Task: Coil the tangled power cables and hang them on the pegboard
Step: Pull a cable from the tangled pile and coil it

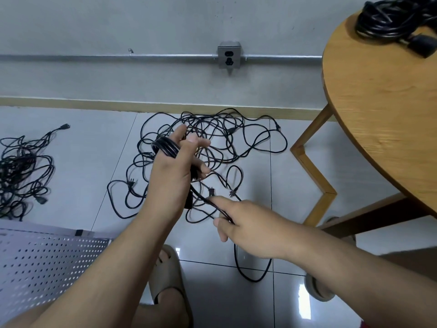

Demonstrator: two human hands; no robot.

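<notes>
Above grey tiles (71, 176), the left hand (173, 166) grips the coil (165, 147); its cable (201, 196) runs down-right from those fingers to the pinching right hand (246, 221).

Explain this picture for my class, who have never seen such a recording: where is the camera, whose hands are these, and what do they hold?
No machine here: a person wears one wide-angle camera on the head, looking down at their own hands. The left hand holds several loops of a thick black power cable; the right hand pinches its loose length between thumb and fingers. Beneath, a tangled heap of thin black cables lies on the pale tiled floor, with a second tangled heap further left. A white perforated metal pegboard shows at lower left. The round wooden table at right carries a bundle of black cables.
</notes>
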